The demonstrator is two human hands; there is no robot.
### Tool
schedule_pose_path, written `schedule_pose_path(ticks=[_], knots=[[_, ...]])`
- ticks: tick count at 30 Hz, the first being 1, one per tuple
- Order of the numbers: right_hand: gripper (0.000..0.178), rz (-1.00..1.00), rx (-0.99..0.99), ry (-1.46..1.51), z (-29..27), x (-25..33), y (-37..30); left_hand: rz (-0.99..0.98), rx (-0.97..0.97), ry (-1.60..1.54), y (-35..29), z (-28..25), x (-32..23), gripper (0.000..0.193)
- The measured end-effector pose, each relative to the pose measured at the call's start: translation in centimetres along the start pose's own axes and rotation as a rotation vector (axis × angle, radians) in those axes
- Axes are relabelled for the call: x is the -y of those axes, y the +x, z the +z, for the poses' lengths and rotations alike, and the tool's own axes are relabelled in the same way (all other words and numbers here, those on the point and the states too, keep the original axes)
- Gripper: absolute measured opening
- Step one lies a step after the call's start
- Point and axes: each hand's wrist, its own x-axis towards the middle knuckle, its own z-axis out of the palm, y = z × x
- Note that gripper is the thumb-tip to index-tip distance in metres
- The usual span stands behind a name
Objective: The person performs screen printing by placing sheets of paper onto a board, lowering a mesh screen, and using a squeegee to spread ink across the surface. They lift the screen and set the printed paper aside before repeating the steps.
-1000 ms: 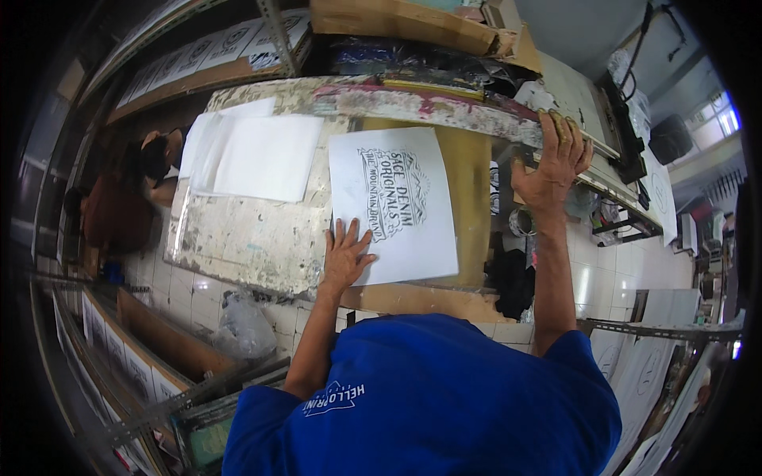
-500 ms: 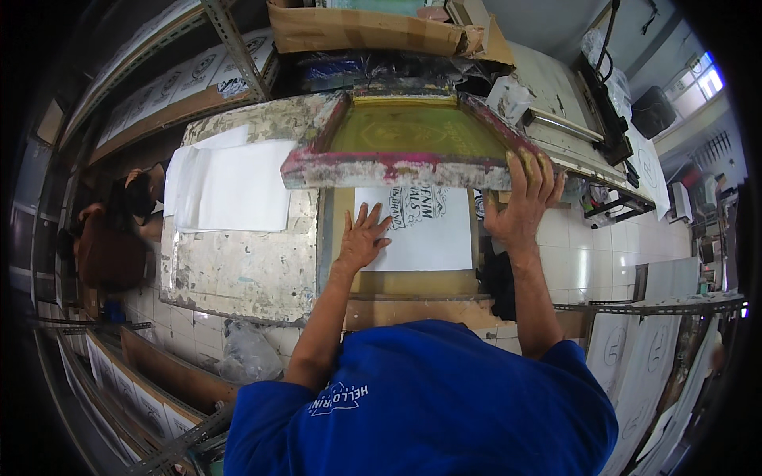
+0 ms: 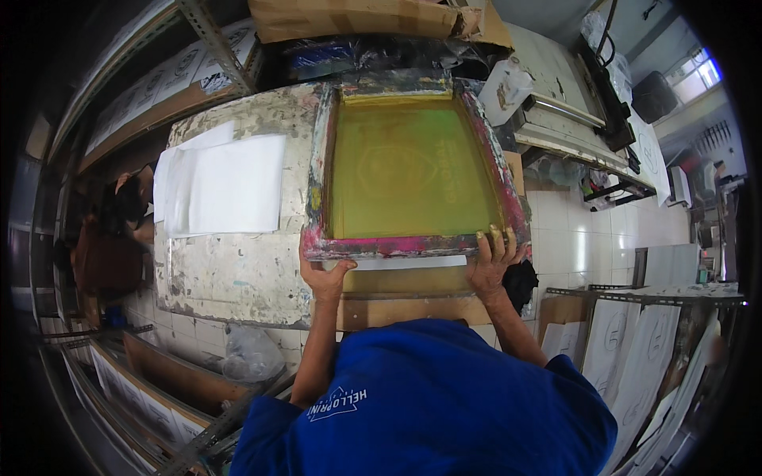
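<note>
A screen printing frame (image 3: pixel 389 246) lies before me, its wooden bars smeared with pink, white and dark paint around a yellow-green mesh (image 3: pixel 409 170). My left hand (image 3: pixel 323 279) grips its front left corner, thumb along the front bar and the other fingers mostly hidden at the side. With its fingers over the front bar near the right corner, my right hand (image 3: pixel 490 266) holds the frame too. Only a thin strip of a white sheet (image 3: pixel 413 262) shows below the front bar; the rest is covered. The sheet rests on a tan board (image 3: pixel 405 282).
Blank white sheets (image 3: pixel 230 186) are stacked on the paint-spotted table (image 3: pixel 238 274) to the left. A white plastic jug (image 3: pixel 506 90) stands beyond the frame's far right corner. Shelves (image 3: pixel 202 47) with printed boxes line the left, and a person (image 3: pixel 111 246) sits there.
The frame has come down toward me over the printed white sheet, hiding its print. My left hand has left the sheet for the frame's left corner. My right hand came lower with the frame.
</note>
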Motion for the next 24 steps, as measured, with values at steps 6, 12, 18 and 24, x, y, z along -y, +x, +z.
schedule_pose_path(ticks=[6, 12, 18, 24], knots=[[0.056, 0.041, 0.310, 0.052, -1.4, 0.5, -3.5, 0.046, 0.008, 0.272, -2.2, -1.6, 3.4, 0.110], [0.058, 0.288, 0.151, 0.216, -2.3, -3.9, 0.2, 0.017, -0.006, 0.321, -3.2, -2.7, 5.4, 0.094], [0.072, 0.471, 0.162, -0.017, -0.1, -11.2, 4.2, 0.045, 0.026, 0.431, -3.3, -3.0, 5.6, 0.101], [0.066, 0.423, 0.279, 0.002, -4.7, -7.6, -0.6, 0.072, 0.035, 0.527, -3.5, -3.2, 5.2, 0.104]])
